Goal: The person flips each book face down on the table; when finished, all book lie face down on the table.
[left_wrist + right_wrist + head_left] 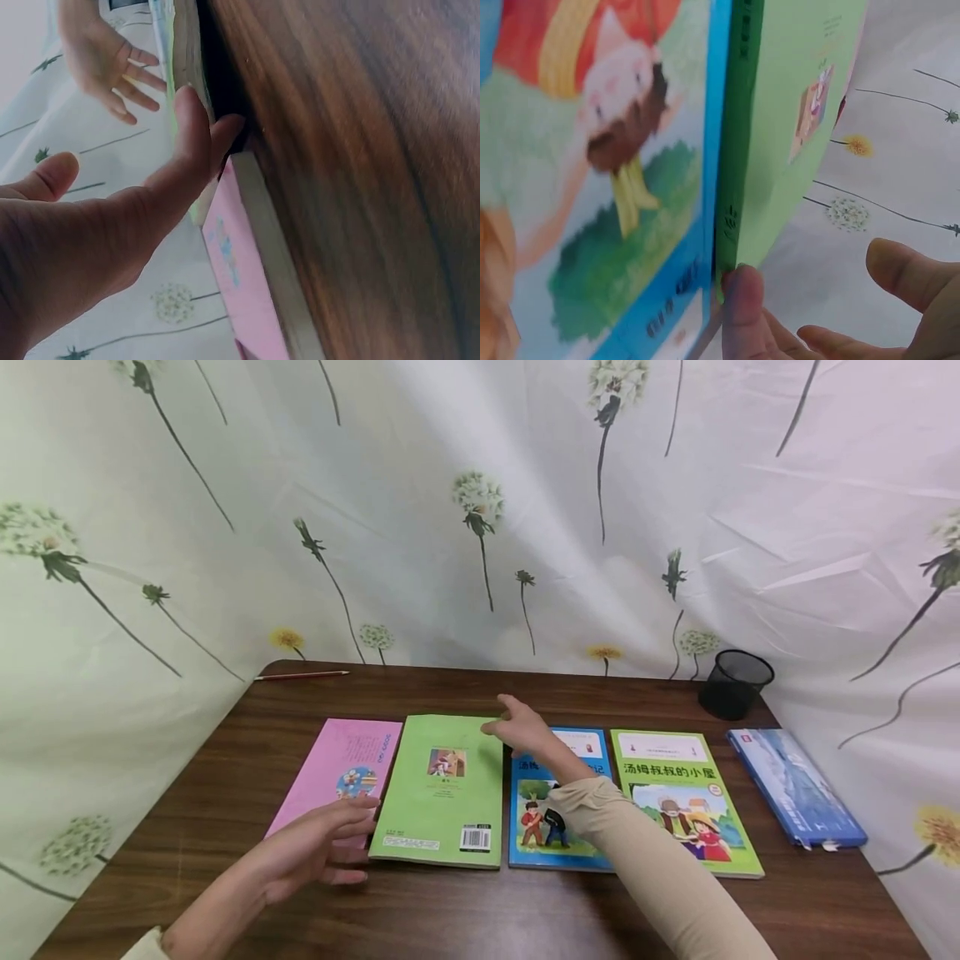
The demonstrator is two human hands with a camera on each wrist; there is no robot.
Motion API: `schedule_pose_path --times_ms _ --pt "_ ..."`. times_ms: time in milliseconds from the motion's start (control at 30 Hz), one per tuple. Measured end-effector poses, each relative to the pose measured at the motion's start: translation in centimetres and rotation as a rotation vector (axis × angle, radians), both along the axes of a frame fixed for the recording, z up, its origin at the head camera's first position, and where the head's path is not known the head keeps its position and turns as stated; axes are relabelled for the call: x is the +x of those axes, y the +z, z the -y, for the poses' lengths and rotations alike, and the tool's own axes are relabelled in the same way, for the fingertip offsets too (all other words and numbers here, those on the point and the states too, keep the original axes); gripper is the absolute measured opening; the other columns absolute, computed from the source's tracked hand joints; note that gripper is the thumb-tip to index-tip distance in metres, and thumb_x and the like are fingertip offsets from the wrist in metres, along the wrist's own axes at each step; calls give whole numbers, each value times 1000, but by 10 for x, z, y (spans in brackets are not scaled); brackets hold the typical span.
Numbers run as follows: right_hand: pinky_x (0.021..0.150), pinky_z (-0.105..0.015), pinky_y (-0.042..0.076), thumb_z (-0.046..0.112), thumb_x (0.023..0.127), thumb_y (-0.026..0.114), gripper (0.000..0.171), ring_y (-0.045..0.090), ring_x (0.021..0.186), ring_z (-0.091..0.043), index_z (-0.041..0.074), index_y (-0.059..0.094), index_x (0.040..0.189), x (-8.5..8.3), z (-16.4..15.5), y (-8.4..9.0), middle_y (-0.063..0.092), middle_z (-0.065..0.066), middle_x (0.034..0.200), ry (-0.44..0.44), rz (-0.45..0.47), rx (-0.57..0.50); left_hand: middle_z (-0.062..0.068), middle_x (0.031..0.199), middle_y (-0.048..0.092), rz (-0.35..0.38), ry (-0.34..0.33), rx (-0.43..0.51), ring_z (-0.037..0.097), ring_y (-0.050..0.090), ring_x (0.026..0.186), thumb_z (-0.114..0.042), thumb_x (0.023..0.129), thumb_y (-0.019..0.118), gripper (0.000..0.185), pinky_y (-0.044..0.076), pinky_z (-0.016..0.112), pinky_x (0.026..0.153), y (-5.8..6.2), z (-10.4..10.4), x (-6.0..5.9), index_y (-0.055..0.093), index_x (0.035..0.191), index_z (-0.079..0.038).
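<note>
Both hands' fingers (352, 827) spread above books (442, 793) on wooden table (450, 910), floral backdrop (480, 510).

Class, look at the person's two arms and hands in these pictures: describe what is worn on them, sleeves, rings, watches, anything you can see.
The right hand is bare, with no ring or watch showing; its forearm is covered by a snug beige sleeve that ends at the wrist. The left hand is also bare, and its forearm is uncovered in the head view, with only a pale cuff edge at the frame's bottom. Nails look short and unpainted.
</note>
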State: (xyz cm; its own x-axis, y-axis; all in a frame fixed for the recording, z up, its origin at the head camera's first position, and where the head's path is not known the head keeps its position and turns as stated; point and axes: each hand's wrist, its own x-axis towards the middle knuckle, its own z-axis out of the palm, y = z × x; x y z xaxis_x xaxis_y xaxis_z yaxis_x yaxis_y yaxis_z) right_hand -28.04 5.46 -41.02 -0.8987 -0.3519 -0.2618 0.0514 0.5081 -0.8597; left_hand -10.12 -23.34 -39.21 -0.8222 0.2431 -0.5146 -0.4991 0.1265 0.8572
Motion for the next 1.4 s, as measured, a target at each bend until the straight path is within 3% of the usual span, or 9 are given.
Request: schedule_pose_path --times_ms 133,300,433,533,767,1067,1400 --pt "74 -42 56 30 98 64 75 61 114 -34 23 22 160 -2 0 3 35 -16 160 -6 5 -4 36 159 19 -21 -17 6 37 55 126 -44 104 44 75 55 54 93 4 11 3 15 158 -1" --pt "77 -40 57 29 98 63 76 61 100 -29 21 21 161 -3 -3 0 34 -15 161 22 47 13 33 154 35 3 -10 -2 30 63 119 -46 104 44 76 56 50 92 4 24 6 14 158 -1" --pt "74 -38 57 29 98 63 77 60 100 -27 21 20 161 -4 -7 -2 31 -13 163 35 56 27 22 138 58 40 -40 14 30 68 112 -45 104 45 72 58 48 89 -2 25 10 19 154 -1" --pt "77 -40 57 30 98 63 78 60 106 -29 22 18 162 -4 -8 -3 28 -11 164 48 67 25 15 128 67 62 -58 22 30 70 108 -45 103 46 65 59 47 86 -6 22 12 27 149 -3" --pt "90 -48 57 31 99 62 80 55 128 -37 23 14 162 -2 -8 -2 20 -10 167 102 91 38 14 123 68 114 -94 26 31 70 107 -46 104 45 66 59 48 85 -12 16 17 30 149 -1" --pt "85 -44 58 30 99 62 79 55 129 -38 22 15 162 -2 -7 -9 21 -11 167 105 76 46 15 125 67 107 -90 47 31 70 109 -46 104 45 66 59 48 87 -13 16 17 31 150 -1" --pt "89 -47 57 31 99 62 80 53 132 -38 23 14 162 -3 -6 -6 21 -12 167 102 74 48 15 124 67 101 -84 48 30 70 108 -46 103 46 65 59 47 86 -11 16 16 33 148 -1"
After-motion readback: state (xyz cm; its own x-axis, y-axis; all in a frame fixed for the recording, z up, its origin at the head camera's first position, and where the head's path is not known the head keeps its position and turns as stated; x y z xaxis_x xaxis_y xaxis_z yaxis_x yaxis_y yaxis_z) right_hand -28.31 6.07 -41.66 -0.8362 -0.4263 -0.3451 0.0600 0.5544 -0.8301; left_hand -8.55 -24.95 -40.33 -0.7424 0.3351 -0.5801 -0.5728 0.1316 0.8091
